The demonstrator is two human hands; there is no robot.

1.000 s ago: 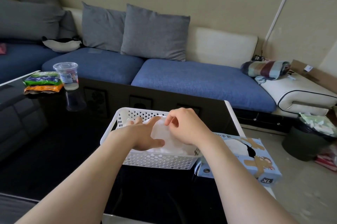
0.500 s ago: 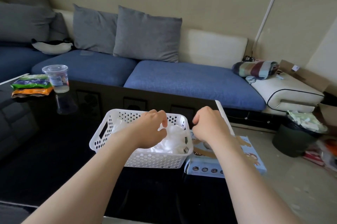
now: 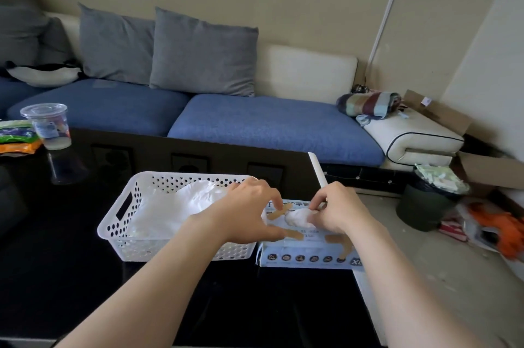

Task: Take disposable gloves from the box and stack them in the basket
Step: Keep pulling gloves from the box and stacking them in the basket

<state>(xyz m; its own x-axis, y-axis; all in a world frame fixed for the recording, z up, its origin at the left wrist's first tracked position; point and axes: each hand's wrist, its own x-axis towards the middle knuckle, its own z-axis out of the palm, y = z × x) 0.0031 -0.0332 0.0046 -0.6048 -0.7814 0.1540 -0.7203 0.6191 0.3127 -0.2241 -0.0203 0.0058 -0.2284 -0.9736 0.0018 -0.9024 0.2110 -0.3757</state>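
Observation:
A white perforated basket (image 3: 133,206) stands on the black glossy table and holds a pile of clear white gloves (image 3: 181,206). Right of it lies the light blue glove box (image 3: 309,257), flat, with a white glove (image 3: 297,217) bulging from its top opening. My right hand (image 3: 337,208) is over the box and pinches that glove at the opening. My left hand (image 3: 249,214) hovers over the basket's right end and the box's left edge, fingers spread and reaching toward the opening, holding nothing.
A clear plastic cup (image 3: 48,126) and snack packets (image 3: 14,136) sit at the table's far left. The blue sofa (image 3: 255,120) with grey cushions runs behind. A dark bin (image 3: 425,203) and litter are on the floor to the right. The table's right edge (image 3: 317,169) is close to the box.
Both hands have moved right, out of the basket to the glove box. The right hand now pinches a glove at the opening. The gloves they were pressing lie in the basket.

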